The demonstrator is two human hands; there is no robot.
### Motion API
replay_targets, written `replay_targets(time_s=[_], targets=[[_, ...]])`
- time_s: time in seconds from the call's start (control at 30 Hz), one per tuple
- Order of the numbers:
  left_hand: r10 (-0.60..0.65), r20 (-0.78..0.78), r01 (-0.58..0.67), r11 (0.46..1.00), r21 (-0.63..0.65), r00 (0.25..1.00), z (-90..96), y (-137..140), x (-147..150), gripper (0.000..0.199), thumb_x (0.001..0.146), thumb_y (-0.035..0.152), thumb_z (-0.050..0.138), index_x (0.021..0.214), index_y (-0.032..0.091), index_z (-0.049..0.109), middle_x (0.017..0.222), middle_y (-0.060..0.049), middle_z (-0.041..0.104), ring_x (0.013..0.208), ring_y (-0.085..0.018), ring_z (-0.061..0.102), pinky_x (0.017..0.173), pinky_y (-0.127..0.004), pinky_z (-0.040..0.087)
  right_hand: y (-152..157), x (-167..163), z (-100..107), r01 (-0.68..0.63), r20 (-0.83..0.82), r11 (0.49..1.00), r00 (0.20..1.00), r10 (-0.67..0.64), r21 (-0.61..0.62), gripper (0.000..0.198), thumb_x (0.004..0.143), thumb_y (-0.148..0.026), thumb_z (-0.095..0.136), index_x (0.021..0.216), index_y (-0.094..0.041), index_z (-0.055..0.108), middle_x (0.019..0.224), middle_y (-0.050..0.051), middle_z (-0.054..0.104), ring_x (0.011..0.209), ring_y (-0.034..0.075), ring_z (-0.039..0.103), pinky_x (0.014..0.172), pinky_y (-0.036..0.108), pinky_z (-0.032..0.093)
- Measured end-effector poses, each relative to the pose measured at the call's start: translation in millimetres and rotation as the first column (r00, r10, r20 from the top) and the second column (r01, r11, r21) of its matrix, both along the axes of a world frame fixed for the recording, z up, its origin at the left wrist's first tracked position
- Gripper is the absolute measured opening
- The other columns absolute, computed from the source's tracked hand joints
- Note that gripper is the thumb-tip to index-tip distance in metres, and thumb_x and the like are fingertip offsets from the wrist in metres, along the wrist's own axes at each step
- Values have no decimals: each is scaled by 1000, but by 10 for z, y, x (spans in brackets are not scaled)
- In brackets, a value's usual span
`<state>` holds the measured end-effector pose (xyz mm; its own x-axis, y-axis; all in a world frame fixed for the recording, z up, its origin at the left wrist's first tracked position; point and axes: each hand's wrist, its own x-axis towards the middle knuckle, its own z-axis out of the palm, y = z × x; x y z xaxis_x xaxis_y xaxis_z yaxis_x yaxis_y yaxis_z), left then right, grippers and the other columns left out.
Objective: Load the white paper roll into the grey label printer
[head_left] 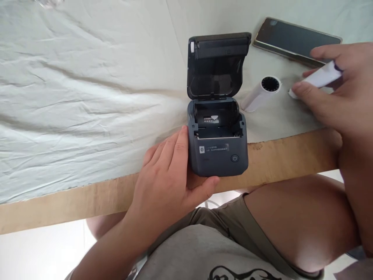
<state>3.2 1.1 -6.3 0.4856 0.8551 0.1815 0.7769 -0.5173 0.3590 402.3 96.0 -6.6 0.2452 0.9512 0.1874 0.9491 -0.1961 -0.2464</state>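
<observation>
A dark blue portable label printer (218,155) stands at the table's front edge. Its black lid (215,74) is raised, baring a hollow compartment. My left hand (166,175) grips the printer, fingers along its left side and thumb at its front edge. Over to the right, my right hand (335,85) holds a small white paper roll (320,77) between thumb and fingers; part of the roll is hidden by the hand. Between the printer and that hand, another white paper roll (258,97) lies with its dark core end showing.
A smartphone (294,39) with a dark screen lies behind the right hand. A pale wrinkled cloth (87,97) covers the table, whose wooden edge (72,202) runs across the front. Some clear plastic (48,3) shows at the top left.
</observation>
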Motion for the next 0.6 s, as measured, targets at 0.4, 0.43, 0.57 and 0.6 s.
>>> replay_targets(time_s=[0.4, 0.43, 0.57, 0.6], targets=[[-12, 12, 12, 1000, 16, 1000, 1, 39, -9, 82, 120, 62, 59, 178, 5, 45, 157, -26, 78, 146, -43, 78, 123, -56, 65, -197, -305, 47, -128, -371, 989, 917, 146, 74, 79, 90, -50, 86, 165, -28, 69, 144, 14, 81, 132, 20, 82, 111, 41, 67], [-10, 11, 10, 1000, 21, 1000, -1, 39, -6, 82, 120, 62, 58, 177, 4, 45, 157, -27, 78, 146, -43, 78, 123, -56, 65, -188, -305, 52, -126, -347, 991, 928, 134, 45, 70, 93, -51, 83, 158, -28, 74, 142, 14, 82, 128, 20, 81, 109, 41, 67], [-13, 22, 13, 1000, 3, 1000, 4, 38, -11, 82, 120, 61, 60, 179, 6, 45, 159, -26, 78, 146, -43, 78, 123, -56, 65, -113, -310, 94, -96, -307, 995, 946, 101, 30, 70, 89, -50, 82, 156, -30, 78, 139, 12, 82, 107, 17, 76, 99, 41, 66], [-10, 26, 10, 1000, -4, 1000, 10, 37, -15, 82, 120, 61, 61, 179, 7, 44, 159, -25, 77, 147, -42, 78, 124, -56, 64, -113, -331, 109, -97, -317, 992, 941, 117, 77, 76, 86, -51, 84, 158, -30, 75, 143, 13, 80, 105, 17, 74, 96, 40, 65]])
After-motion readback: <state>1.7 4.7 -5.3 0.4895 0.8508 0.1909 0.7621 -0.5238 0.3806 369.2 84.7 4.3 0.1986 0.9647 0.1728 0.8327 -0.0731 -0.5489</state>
